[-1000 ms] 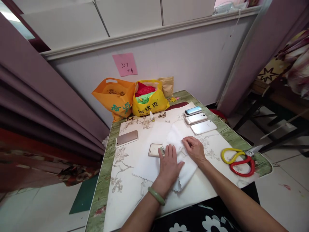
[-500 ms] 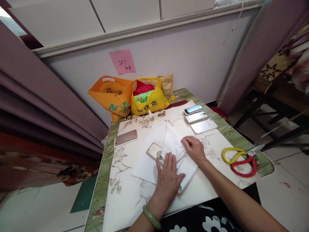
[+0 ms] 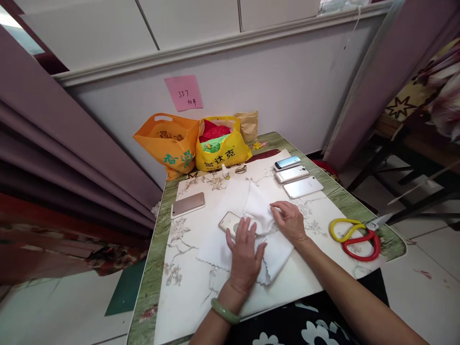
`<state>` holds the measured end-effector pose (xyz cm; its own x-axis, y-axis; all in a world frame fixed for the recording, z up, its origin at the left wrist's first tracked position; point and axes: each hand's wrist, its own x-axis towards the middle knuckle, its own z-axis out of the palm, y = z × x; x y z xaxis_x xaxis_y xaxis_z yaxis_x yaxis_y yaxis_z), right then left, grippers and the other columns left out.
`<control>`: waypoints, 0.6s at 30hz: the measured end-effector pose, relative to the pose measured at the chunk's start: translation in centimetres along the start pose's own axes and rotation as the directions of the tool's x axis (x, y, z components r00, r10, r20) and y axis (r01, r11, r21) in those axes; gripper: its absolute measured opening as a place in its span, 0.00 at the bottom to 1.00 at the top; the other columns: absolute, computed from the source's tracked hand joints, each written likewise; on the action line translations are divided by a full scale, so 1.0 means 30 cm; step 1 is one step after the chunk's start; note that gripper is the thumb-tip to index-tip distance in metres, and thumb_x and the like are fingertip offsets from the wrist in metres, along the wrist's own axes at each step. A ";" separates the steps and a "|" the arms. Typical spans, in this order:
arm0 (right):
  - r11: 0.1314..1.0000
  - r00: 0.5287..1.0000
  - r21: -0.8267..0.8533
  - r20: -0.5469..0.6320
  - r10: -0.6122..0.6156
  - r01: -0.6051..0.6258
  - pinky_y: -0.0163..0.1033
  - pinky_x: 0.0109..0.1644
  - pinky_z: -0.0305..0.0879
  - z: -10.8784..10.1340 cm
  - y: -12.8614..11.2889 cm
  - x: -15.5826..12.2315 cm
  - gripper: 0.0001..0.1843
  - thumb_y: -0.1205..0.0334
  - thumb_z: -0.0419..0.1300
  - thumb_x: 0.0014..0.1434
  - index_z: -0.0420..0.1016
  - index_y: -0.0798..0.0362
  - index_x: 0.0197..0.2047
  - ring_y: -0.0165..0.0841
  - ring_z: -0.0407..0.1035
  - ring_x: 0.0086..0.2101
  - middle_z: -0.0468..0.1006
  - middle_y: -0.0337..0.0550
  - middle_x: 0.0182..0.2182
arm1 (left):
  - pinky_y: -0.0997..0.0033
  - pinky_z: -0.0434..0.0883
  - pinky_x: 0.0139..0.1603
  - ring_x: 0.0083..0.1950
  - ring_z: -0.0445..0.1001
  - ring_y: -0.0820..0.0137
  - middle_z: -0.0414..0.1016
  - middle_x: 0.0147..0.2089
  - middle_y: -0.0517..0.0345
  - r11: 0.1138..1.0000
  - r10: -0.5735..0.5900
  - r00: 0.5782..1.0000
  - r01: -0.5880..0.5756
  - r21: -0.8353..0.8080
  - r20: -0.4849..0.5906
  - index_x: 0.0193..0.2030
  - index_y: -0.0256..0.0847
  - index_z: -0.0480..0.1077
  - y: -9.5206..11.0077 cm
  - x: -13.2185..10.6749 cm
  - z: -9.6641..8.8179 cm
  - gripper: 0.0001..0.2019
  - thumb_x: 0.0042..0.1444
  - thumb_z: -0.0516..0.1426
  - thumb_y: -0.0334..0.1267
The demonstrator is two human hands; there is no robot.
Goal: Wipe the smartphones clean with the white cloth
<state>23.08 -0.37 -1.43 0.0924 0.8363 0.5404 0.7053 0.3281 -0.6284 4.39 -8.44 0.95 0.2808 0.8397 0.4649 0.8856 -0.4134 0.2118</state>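
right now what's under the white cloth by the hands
One end of a gold phone sticks out from the white cloth; its other end is hidden by cloth and the left hand.

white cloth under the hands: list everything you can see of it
The white cloth is thin, soft-looking fabric with zigzag-cut edges. It lies rumpled on the floral table mat, its far part folded partly over a gold phone that sticks out at the left. The left hand lies flat on its middle; the right hand rests on the fold at the right. One corner points towards the person.
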 end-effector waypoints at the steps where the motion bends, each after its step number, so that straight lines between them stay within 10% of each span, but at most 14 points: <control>1: 1.000 1.000 -0.003 -0.003 -0.019 0.019 0.43 0.50 0.62 0.001 0.001 -0.001 0.10 0.57 0.56 0.64 0.78 0.49 0.41 0.38 0.73 0.42 0.81 0.42 0.39 | 0.42 0.44 0.70 0.70 0.56 0.58 0.64 0.66 0.40 0.997 -0.080 0.993 0.078 -0.021 -0.081 0.64 0.39 0.57 -0.016 0.001 -0.010 0.22 0.64 0.51 0.38; 7: 0.997 0.996 -0.027 -0.037 -0.078 0.077 0.44 0.50 0.63 0.003 0.007 -0.005 0.10 0.58 0.56 0.64 0.78 0.48 0.41 0.38 0.73 0.42 0.81 0.43 0.38 | 0.40 0.54 0.65 0.66 0.61 0.51 0.66 0.60 0.42 0.858 -0.495 0.869 0.488 -0.164 -0.007 0.42 0.41 0.68 -0.104 0.038 -0.003 0.10 0.55 0.60 0.40; 14: 0.875 0.857 0.006 0.202 -0.475 0.484 0.47 0.60 0.57 -0.026 -0.082 -0.021 0.11 0.63 0.56 0.65 0.76 0.47 0.48 0.35 0.73 0.43 0.81 0.42 0.43 | 0.37 0.49 0.67 0.66 0.62 0.55 0.75 0.54 0.53 0.841 -0.438 0.895 0.441 -0.312 0.084 0.38 0.45 0.71 -0.170 0.057 0.027 0.08 0.61 0.52 0.32; 18: 0.885 0.833 0.017 0.328 -0.445 0.465 0.47 0.58 0.57 -0.002 -0.139 -0.044 0.12 0.63 0.55 0.67 0.75 0.47 0.51 0.35 0.72 0.41 0.81 0.43 0.40 | 0.43 0.50 0.69 0.67 0.62 0.59 0.76 0.55 0.54 0.832 -0.288 0.948 0.317 -0.455 0.134 0.39 0.45 0.72 -0.222 0.078 0.031 0.08 0.63 0.51 0.35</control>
<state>20.06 -2.87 0.51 -0.4672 0.6953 0.5463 0.6554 0.6870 -0.3139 -0.51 -3.40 -0.19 0.0608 0.9623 0.2650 0.6577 -0.2383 0.7146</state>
